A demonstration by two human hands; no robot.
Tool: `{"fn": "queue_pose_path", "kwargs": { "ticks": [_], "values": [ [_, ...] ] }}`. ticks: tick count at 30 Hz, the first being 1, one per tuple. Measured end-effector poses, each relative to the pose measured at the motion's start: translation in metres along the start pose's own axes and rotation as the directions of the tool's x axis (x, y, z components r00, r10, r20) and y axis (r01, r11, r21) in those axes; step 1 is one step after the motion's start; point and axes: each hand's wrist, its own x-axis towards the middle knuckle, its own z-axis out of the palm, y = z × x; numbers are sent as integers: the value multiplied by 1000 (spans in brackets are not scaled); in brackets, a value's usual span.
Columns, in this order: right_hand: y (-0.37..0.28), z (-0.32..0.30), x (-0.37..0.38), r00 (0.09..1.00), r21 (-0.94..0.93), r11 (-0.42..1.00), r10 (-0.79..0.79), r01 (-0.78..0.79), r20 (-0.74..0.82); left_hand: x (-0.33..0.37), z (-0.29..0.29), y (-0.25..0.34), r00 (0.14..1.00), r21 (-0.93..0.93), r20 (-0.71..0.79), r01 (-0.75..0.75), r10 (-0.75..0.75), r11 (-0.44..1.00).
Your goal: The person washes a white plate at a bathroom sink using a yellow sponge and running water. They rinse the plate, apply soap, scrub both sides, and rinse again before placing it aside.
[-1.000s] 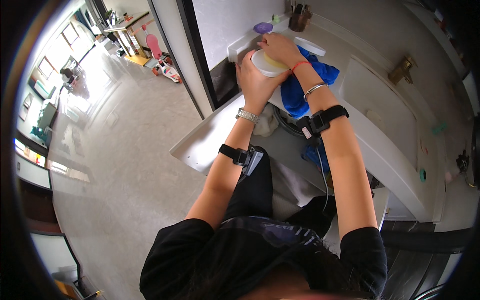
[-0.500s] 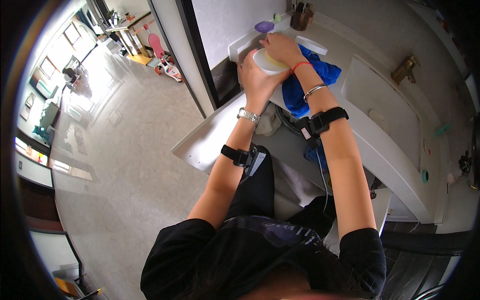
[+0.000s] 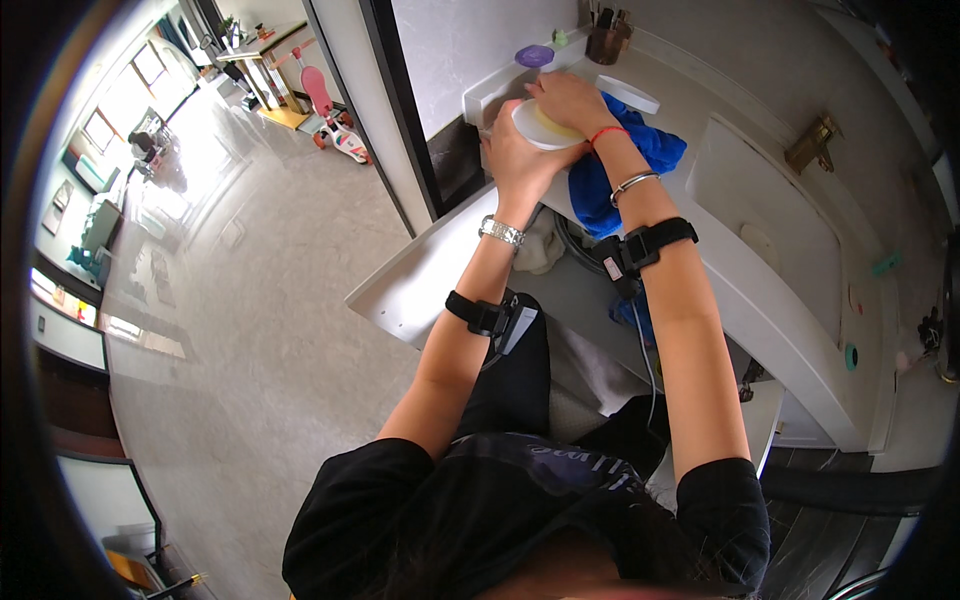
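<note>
Cable (image 3: 652,360) hangs slack from the black strapped unit (image 3: 622,262) on the right forearm, and we judge that it could snag below the counter and jerk that arm. A little farther out, pale cloth (image 3: 540,247) shows below the hands; anything spilled or dropped short of the counter could land there. Beyond it we see the white container (image 3: 528,124) up between both hands, over the near edge of the counter, its broad face turned toward us. The left hand (image 3: 515,160) has its fingers clamped on the container's left side; if that hold slackens or the surface is wet, the container could slip. The right hand (image 3: 570,100) bends over its far side, but we cannot tell whether its fingertips pinch anything, so an uneven push there might tip it. The blue cloth (image 3: 640,150) lies bunched beside the right wrist; caught by the bracelet (image 3: 634,187), it might drag the white lid-like piece (image 3: 630,95) just behind. Farther back, a careless elbow seems unlikely to reach the brush holder (image 3: 607,44).
</note>
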Motion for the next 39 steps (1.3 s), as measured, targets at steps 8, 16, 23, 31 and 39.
{"fn": "queue_pose_path", "kwargs": {
  "ticks": [8, 16, 23, 31, 39],
  "values": [
    [11, 9, 12, 989, -29, 992, -117, 120, 91, 0, 0, -1, 997, -8, 35, 62, -62, 998],
    [3, 7, 5, 991, 139, 990, 9, 9, -132, 0, -3, 0, 994, -17, 52, 96, -95, 995],
    [-9, -6, -5, 981, 198, 973, -82, 117, -173, 0, 3, -6, 995, -109, 5, 104, -104, 989],
    [-12, -4, -6, 980, 165, 977, -108, 135, -167, -1, 4, -6, 993, -84, 40, 113, -110, 990],
    [-12, -3, -6, 979, 161, 974, -131, 157, -158, -2, 4, -7, 993, -58, 32, 113, -112, 992]
  ]
}}
